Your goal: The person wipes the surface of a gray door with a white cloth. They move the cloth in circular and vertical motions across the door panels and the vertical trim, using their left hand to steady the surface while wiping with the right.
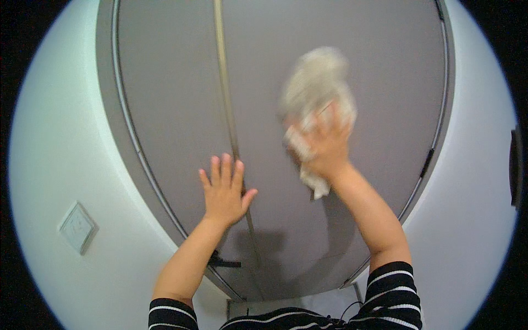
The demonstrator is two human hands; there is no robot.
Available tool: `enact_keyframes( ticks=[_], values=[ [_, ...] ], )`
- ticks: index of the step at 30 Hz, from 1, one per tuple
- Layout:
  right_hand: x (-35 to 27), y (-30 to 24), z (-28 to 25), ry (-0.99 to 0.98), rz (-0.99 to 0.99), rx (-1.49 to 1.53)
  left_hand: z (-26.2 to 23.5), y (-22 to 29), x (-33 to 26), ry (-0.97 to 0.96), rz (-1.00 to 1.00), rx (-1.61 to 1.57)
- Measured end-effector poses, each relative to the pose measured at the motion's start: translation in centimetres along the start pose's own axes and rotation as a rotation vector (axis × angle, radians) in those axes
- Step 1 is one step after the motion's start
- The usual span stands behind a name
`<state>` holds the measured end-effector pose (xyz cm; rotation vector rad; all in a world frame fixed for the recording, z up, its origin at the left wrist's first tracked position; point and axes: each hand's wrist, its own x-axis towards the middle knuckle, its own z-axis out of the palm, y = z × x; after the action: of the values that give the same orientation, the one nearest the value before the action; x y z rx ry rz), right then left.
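Note:
A grey door [170,110] with a thin gold vertical strip [223,66] fills the middle of the view. Flat against it, fingers spread, my left hand [223,192] rests beside and partly over the strip. To the right and higher up, my right hand [327,143] presses a crumpled off-white cloth [319,71] on the door's surface. The cloth bunches above and around the fingers, and one corner hangs below the palm. Both hand and cloth are smeared by motion.
A black door handle [225,264] juts out below my left forearm. White walls flank the door frame, with a square wall switch [78,227] on the left and a dark object [515,168] at the far right edge.

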<state>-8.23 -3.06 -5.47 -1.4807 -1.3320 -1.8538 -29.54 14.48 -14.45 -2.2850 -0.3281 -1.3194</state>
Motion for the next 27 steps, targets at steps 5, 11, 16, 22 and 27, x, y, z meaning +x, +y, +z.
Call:
enact_keyframes(
  ticks=[5,11,16,22,27],
  values=[
    [-5.9,-4.1,0.7,-0.272,-0.781,0.263,0.1,1.6,-10.3,-0.533,0.075,-0.095],
    [14.6,1.0,1.4,0.042,-0.146,0.026,-0.6,1.9,-19.3,-0.561,0.019,-0.106],
    [23.4,-6.6,3.4,0.126,0.118,0.086,-1.4,2.7,-21.5,-0.616,-0.133,-0.175],
    [19.7,-22.6,6.0,-0.016,-0.308,0.152,-4.0,2.5,-24.0,-0.661,-0.292,-0.161],
    [6.3,-30.4,7.6,-0.101,-0.595,0.433,-6.7,2.2,-25.7,-0.75,-0.424,-0.144]
  ],
)
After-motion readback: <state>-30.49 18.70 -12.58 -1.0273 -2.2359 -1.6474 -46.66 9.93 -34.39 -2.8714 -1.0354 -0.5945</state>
